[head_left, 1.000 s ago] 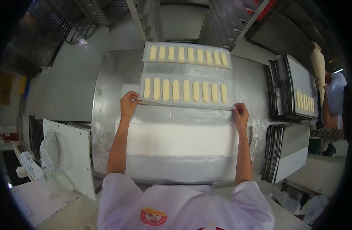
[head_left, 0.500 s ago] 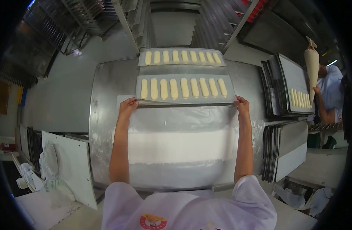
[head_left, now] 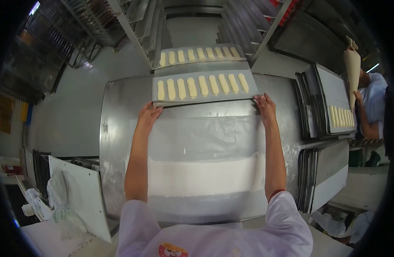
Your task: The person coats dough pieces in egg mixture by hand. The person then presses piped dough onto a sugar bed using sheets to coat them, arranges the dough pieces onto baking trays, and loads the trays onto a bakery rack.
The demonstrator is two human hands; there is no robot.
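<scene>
A metal baking tray (head_left: 197,67) reaches from above the worktable into the rack at its far end. Across it lie two rows of piped, pale-yellow batter fingers (head_left: 203,85) on strips of greyish paper. My left hand (head_left: 149,115) holds the tray's near left corner, fingers bent at the edge. At the near right corner, my right hand (head_left: 265,106) grips with its fingertips on the rim. Any fingers beneath the tray are hidden. Below my wrists, a broad band of white powder (head_left: 205,177) covers sheeting on the table.
The tall rack (head_left: 242,32) stands beyond the metal worktable (head_left: 120,128). Stacked trays (head_left: 323,171) lean along the right side. Another person (head_left: 370,100) holds a filled piping bag (head_left: 352,75) over batter fingers there. A white board (head_left: 79,192) tilts at the left.
The tray has moved forward, farther into the rack, and slightly left, with both my hands following at its near corners. My right fingers have shifted onto its edge.
</scene>
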